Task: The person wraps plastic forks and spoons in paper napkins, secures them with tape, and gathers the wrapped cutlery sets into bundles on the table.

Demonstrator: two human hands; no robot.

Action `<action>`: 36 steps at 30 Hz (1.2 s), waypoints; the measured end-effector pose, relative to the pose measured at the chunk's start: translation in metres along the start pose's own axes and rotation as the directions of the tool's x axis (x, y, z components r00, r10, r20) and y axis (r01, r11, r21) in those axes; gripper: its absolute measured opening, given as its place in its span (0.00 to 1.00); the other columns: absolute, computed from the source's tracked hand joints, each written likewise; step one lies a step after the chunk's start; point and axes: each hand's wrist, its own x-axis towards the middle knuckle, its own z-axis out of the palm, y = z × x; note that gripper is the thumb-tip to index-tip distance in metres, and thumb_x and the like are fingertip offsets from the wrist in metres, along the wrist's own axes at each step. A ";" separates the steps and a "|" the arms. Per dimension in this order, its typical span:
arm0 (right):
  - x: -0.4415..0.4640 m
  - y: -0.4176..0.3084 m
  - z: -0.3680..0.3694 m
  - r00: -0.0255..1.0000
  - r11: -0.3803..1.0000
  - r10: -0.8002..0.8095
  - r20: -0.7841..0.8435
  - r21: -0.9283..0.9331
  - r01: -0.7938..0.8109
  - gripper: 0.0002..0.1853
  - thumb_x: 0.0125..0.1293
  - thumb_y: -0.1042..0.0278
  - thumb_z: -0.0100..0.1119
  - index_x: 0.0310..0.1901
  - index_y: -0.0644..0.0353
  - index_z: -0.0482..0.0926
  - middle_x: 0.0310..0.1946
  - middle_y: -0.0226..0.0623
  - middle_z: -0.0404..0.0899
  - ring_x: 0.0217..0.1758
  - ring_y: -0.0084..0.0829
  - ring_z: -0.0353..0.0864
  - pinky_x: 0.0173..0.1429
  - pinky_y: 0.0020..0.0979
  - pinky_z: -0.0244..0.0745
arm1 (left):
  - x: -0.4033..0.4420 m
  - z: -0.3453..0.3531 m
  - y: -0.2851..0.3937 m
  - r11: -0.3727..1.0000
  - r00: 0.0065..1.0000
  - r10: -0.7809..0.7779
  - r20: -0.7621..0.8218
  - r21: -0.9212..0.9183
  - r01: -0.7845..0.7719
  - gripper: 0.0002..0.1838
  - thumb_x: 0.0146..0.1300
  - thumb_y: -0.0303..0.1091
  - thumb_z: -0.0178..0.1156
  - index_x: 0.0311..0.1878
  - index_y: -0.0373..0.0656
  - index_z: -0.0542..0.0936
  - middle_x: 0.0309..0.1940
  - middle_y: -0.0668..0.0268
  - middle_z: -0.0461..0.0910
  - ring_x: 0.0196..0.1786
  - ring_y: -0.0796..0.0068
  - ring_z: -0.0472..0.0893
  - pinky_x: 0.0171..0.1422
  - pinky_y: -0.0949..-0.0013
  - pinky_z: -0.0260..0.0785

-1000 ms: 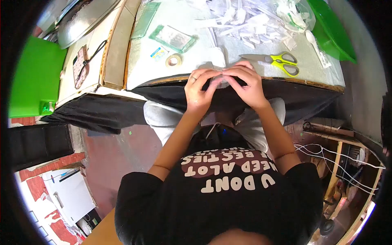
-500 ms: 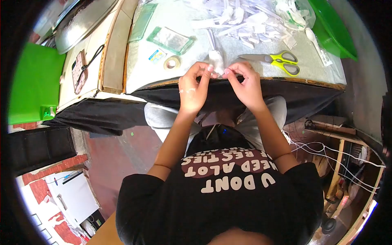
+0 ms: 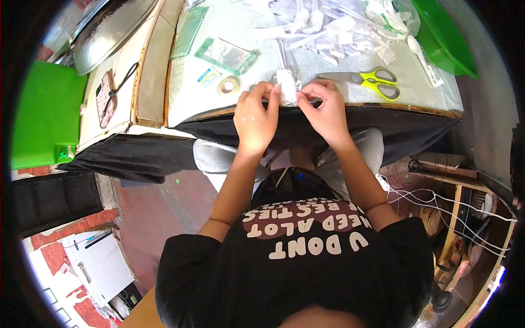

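Note:
At the table's front edge, a clear plastic packet of white cutlery (image 3: 285, 85) lies between my hands, its thin handles pointing away from me. My left hand (image 3: 255, 119) pinches the packet's near left side between thumb and fingers. On the opposite side, my right hand (image 3: 325, 112) has thumb and forefinger closed on the clear plastic edge. Scissors with yellow-green handles (image 3: 378, 83) lie just beyond my right hand. A tape roll (image 3: 228, 85) rests on the table beyond my left hand.
A heap of white plastic cutlery (image 3: 328, 27) covers the table's back, with a wrapped spoon (image 3: 424, 61) at right. Green-edged clear packs (image 3: 227, 54) and a small blue-yellow card (image 3: 209, 76) lie left. A green basin (image 3: 445, 38) stands at right, a phone (image 3: 106, 98) on the left counter.
My hands have moved slightly apart, the left one shifting left. More of the packet's near end now shows flat between them. The scissors and the other things stay put.

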 end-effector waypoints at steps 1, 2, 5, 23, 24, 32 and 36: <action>0.000 -0.001 0.000 1.000 1.000 0.004 0.002 -0.001 -0.004 0.04 0.52 0.75 0.65 0.25 0.64 0.79 0.21 0.35 0.77 0.25 0.28 0.79 0.30 0.26 0.71 | 0.000 0.000 -0.002 0.999 1.000 -0.001 0.003 -0.034 0.001 0.10 0.63 0.37 0.55 0.32 0.42 0.77 0.21 0.63 0.80 0.31 0.58 0.76 0.37 0.58 0.66; 0.000 -0.002 0.000 1.000 1.000 0.007 0.004 -0.001 -0.007 0.04 0.52 0.74 0.65 0.25 0.64 0.79 0.21 0.35 0.77 0.25 0.28 0.79 0.30 0.26 0.71 | -0.001 0.001 -0.004 0.998 1.000 -0.002 0.006 -0.069 0.002 0.10 0.63 0.37 0.55 0.32 0.42 0.77 0.21 0.63 0.80 0.31 0.58 0.76 0.37 0.58 0.66; 0.001 -0.002 0.000 1.000 0.999 -0.019 0.006 -0.037 0.020 0.05 0.52 0.74 0.65 0.25 0.63 0.78 0.21 0.35 0.77 0.25 0.29 0.79 0.32 0.28 0.71 | -0.002 0.003 -0.005 0.996 1.000 -0.028 -0.007 -0.085 0.027 0.09 0.63 0.37 0.56 0.31 0.42 0.77 0.21 0.63 0.79 0.30 0.59 0.76 0.37 0.58 0.66; 0.001 -0.004 -0.003 0.955 0.924 -0.295 0.022 -0.248 0.291 0.11 0.49 0.72 0.63 0.37 0.54 0.80 0.26 0.31 0.77 0.36 0.38 0.72 0.47 0.38 0.64 | 0.000 0.000 0.008 0.918 0.916 0.387 -0.110 0.136 -0.371 0.09 0.54 0.25 0.55 0.37 0.44 0.82 0.37 0.62 0.79 0.42 0.60 0.73 0.52 0.62 0.62; 0.002 -0.001 -0.003 0.948 0.909 -0.316 0.034 -0.275 0.312 0.10 0.50 0.72 0.62 0.37 0.54 0.80 0.26 0.31 0.76 0.36 0.38 0.72 0.47 0.38 0.64 | 0.001 0.000 0.005 0.914 0.914 0.396 -0.084 0.134 -0.384 0.11 0.54 0.24 0.54 0.38 0.44 0.82 0.39 0.61 0.80 0.43 0.60 0.73 0.53 0.62 0.62; 0.018 -0.001 -0.060 0.932 0.842 -0.363 -0.015 -0.432 0.322 0.13 0.54 0.71 0.61 0.43 0.58 0.79 0.37 0.42 0.74 0.47 0.45 0.70 0.54 0.42 0.64 | 0.000 0.005 0.003 0.915 0.917 0.394 -0.061 0.126 -0.384 0.10 0.53 0.26 0.55 0.38 0.47 0.82 0.44 0.64 0.81 0.46 0.59 0.72 0.54 0.60 0.60; 0.067 0.042 -0.168 0.866 0.675 -0.409 -0.289 -0.734 0.073 0.14 0.53 0.70 0.59 0.42 0.62 0.80 0.41 0.46 0.79 0.46 0.47 0.75 0.56 0.41 0.64 | 0.000 0.006 0.002 0.924 0.925 0.376 -0.054 0.093 -0.370 0.10 0.54 0.25 0.55 0.37 0.47 0.82 0.42 0.64 0.81 0.45 0.61 0.72 0.54 0.61 0.60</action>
